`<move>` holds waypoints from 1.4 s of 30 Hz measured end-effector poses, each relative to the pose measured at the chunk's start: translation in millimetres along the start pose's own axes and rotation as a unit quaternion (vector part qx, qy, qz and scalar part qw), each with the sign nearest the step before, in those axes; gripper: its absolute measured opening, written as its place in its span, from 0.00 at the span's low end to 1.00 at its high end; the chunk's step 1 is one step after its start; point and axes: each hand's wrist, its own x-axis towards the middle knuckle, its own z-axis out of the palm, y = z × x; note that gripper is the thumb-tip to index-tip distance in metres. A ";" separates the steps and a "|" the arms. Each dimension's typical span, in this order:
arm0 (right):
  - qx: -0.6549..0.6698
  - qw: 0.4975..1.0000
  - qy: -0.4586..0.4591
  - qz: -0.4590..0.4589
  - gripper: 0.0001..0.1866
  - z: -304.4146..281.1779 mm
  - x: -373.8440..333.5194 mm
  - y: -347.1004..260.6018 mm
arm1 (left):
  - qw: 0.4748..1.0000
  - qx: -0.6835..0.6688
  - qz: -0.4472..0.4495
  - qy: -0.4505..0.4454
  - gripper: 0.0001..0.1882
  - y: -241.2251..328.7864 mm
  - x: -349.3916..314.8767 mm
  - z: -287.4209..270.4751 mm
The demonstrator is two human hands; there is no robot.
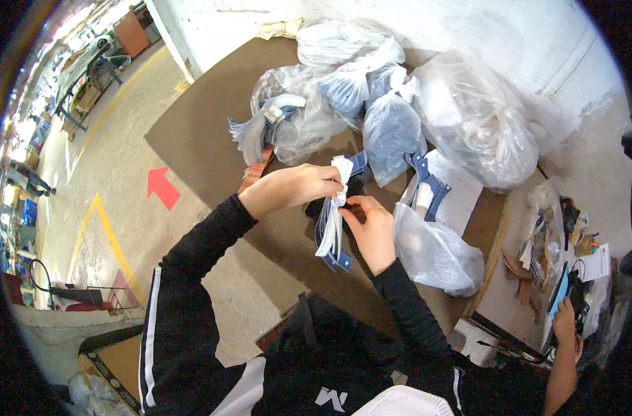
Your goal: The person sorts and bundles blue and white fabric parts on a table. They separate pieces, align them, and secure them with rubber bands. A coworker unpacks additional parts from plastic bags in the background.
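Strips (327, 232), white and blue, sit bundled over the brown table (198, 125), pinched by my left hand (296, 186) near the top and my right hand (373, 230) just below. Knotted plastic bags (393, 132) crowd the far side; a cloudy bag (440, 256) lies beside my right wrist.

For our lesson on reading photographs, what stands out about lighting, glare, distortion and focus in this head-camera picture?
In the head view, black surrounds the fisheye image and the edge of the table bows; the far-left background looks washed out and indistinct; highlights streak the large clear bag; the left hand and right hand look fairly sharp.
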 end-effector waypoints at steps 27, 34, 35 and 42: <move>-0.106 0.981 0.007 -0.161 0.14 5.2 5.5 6.0 | 0.986 -0.138 -0.046 0.079 0.08 -6.1 -5.7 15.0; -0.179 0.946 0.000 -0.271 0.15 4.6 2.0 20.6 | 0.977 -0.195 -0.049 0.066 0.10 -7.8 -7.6 8.4; -0.187 0.940 -0.006 -0.284 0.15 3.2 2.2 19.6 | 0.980 -0.186 -0.045 0.060 0.10 -7.8 -8.5 7.4; -0.223 0.916 -0.019 -0.333 0.17 -3.4 7.4 17.7 | 0.995 -0.093 -0.029 0.021 0.11 -7.8 -6.5 14.5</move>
